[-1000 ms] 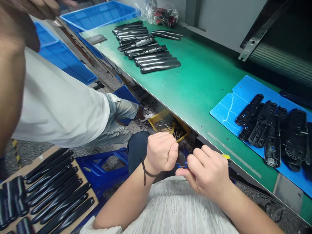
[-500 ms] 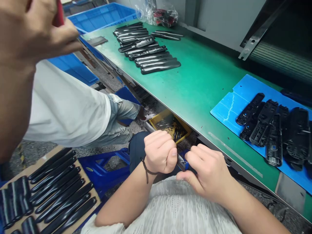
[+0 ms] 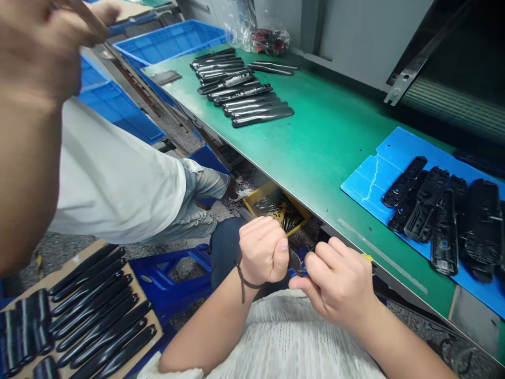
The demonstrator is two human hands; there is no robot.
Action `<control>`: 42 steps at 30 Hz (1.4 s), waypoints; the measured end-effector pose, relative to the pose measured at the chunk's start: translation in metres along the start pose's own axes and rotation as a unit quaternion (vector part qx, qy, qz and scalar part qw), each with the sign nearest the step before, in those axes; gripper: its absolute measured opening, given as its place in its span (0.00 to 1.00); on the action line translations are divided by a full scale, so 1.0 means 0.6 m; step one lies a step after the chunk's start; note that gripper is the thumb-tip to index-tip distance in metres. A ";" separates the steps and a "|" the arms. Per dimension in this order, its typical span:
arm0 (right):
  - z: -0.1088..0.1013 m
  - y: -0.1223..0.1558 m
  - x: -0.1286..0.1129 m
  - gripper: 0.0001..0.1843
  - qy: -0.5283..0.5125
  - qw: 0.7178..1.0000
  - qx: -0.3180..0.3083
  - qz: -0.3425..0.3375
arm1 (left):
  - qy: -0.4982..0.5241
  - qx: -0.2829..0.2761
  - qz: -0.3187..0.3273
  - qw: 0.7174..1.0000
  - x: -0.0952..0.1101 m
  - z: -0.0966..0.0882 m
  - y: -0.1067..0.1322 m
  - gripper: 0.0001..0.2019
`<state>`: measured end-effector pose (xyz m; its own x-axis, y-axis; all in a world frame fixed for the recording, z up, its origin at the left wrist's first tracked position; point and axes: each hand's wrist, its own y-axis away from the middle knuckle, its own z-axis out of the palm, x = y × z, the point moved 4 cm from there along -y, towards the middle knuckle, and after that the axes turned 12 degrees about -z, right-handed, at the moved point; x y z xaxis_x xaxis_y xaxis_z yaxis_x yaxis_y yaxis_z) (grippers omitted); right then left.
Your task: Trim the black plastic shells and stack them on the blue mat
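Note:
My left hand [image 3: 263, 250] is closed in a fist around a long, dark, glossy plastic part [image 3: 295, 260], whose near end sticks out towards my right hand. The fist hides most of that part. Close beside it, my right hand [image 3: 339, 279] has its fingers curled in and its thumb reaching to the part's end. Whatever lies inside the right fingers is hidden; a small yellow tip [image 3: 366, 257] shows just behind that hand. Both hands are above my lap, in front of the table edge.
Glossy black parts [image 3: 262, 113] lie in a row on the green table [image 3: 315, 142]. Black housings [image 3: 428, 205] rest on a blue sheet [image 3: 365, 181]. A yellow bin [image 3: 302, 223] stands below. Cardboard [image 3: 152, 329] holds more black parts. A co-worker's arm [image 3: 29, 173] reaches in at left.
The view has shifted slightly. My hands stay close together, and the yellow tip now shows behind the right one. The co-worker's hand has moved, and the red thing in it no longer shows.

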<state>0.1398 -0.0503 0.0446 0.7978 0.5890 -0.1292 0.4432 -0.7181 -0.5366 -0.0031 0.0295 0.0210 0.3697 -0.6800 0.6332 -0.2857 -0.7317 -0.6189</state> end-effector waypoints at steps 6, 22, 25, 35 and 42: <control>-0.003 0.003 -0.007 0.29 0.069 0.997 0.045 -0.013 | 0.005 -0.036 -0.048 0.998 0.002 0.006 -0.001 0.14; -0.004 0.016 0.037 0.11 -0.058 0.997 0.037 -0.017 | -0.068 -0.259 -0.327 0.906 -0.017 0.026 -0.016 0.25; -0.006 0.004 0.037 0.25 -0.041 0.999 0.001 0.012 | -0.077 -0.251 -0.302 0.916 -0.010 0.022 -0.020 0.25; -0.005 -0.013 0.035 0.30 0.043 0.999 -0.030 -0.014 | -0.096 -0.244 -0.280 0.923 -0.001 0.021 -0.018 0.25; 0.007 0.001 0.034 0.30 0.130 0.991 0.012 -0.028 | -0.047 -0.270 -0.349 0.896 -0.010 0.040 -0.010 0.25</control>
<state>0.1545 -0.0373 0.0378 0.8516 0.5104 0.1196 0.4829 -0.6751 -0.5577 0.0173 0.0391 0.0097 0.6907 -0.0585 0.7208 -0.3320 -0.9111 0.2443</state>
